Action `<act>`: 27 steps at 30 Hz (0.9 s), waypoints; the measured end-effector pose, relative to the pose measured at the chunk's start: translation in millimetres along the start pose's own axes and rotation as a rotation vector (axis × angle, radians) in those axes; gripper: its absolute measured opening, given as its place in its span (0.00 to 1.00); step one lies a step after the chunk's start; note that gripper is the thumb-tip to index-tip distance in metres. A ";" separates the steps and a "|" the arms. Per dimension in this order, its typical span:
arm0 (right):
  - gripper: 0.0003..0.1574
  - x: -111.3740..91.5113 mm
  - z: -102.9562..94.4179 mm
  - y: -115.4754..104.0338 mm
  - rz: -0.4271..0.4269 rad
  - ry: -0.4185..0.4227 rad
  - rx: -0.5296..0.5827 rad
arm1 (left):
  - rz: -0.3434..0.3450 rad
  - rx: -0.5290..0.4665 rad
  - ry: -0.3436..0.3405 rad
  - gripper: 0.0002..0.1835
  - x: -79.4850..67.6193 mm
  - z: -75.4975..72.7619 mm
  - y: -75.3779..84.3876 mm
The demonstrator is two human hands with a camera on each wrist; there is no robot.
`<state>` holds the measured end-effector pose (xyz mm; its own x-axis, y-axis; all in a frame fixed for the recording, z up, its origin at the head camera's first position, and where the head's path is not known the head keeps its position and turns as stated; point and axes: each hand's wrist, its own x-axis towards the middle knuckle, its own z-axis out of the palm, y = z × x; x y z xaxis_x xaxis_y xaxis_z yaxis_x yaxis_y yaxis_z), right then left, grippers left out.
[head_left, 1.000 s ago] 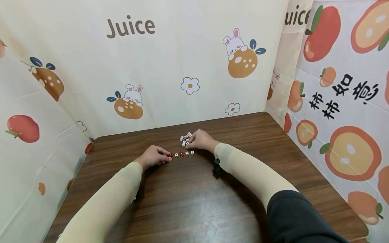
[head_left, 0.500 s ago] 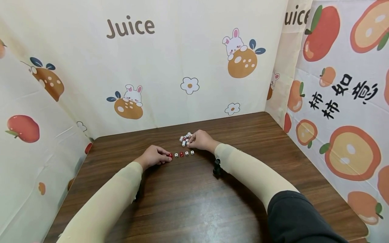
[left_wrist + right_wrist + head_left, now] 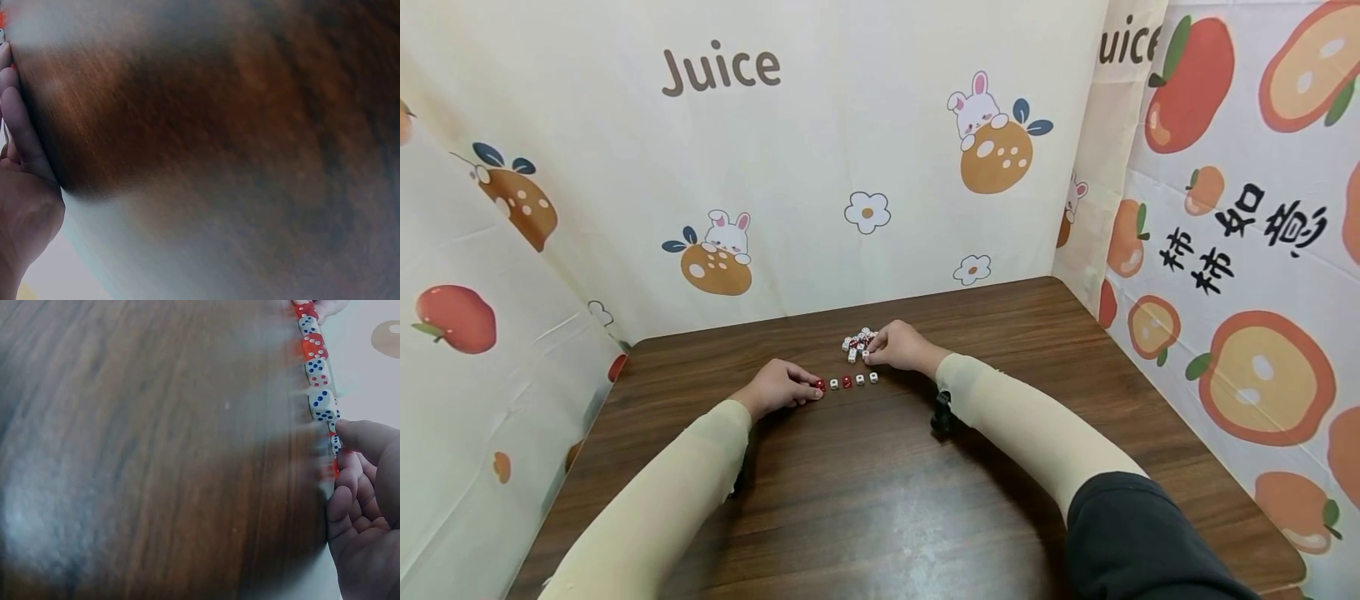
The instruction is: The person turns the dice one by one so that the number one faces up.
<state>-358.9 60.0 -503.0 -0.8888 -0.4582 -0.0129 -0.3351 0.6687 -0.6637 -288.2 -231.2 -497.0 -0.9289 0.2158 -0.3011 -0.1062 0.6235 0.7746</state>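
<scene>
A row of dice, red and white mixed, lies on the wooden table. My left hand (image 3: pixel 777 386) pinches the red die (image 3: pixel 821 385) at the row's left end between thumb and fingers. To its right follow a white die (image 3: pixel 834 384), a second red die (image 3: pixel 847 382) and two more white dice, the last being the end white die (image 3: pixel 873 377). Behind the row, my right hand (image 3: pixel 898 346) pinches a white die (image 3: pixel 866 356) at the near right side of a small pile of dice (image 3: pixel 854 342). Its fingers partly cover that pile.
The brown wooden table (image 3: pixel 850 500) reaches back to a printed curtain (image 3: pixel 820 150). Another fruit-patterned curtain (image 3: pixel 1195 292) stands along the right side. A black wrist camera (image 3: pixel 942 414) hangs under the right forearm.
My right hand has shifted slightly right, and the white die at its fingertips has come a little away from its neighbour in the pile. My left hand stays on the red die.
</scene>
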 end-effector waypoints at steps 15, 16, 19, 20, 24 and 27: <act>0.07 -7.0 -8.4 9.3 0.001 0.011 0.043 | 0.006 0.002 0.004 0.14 2.3 1.5 -0.9; 0.07 -8.2 -9.3 9.5 0.004 0.010 0.045 | 0.006 0.002 0.004 0.14 2.3 1.6 -1.0; 0.08 -11.7 -11.6 10.7 0.009 0.006 0.049 | 0.001 0.001 0.007 0.14 2.7 1.3 -1.4; 0.08 -12.8 -12.5 11.4 0.006 0.006 0.047 | 0.002 0.003 0.007 0.14 2.7 1.2 -1.6; 0.07 -17.8 -16.2 14.5 -0.006 -0.004 0.032 | -0.002 0.007 0.009 0.14 2.3 0.5 -2.0; 0.06 -23.2 -19.1 15.9 -0.017 -0.013 0.034 | 0.001 0.008 0.010 0.15 2.2 0.9 -2.7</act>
<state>-349.6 92.5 -499.0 -0.8787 -0.4773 -0.0111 -0.3394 0.6407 -0.6887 -289.7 -231.7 -500.3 -0.9325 0.2088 -0.2947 -0.1025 0.6294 0.7703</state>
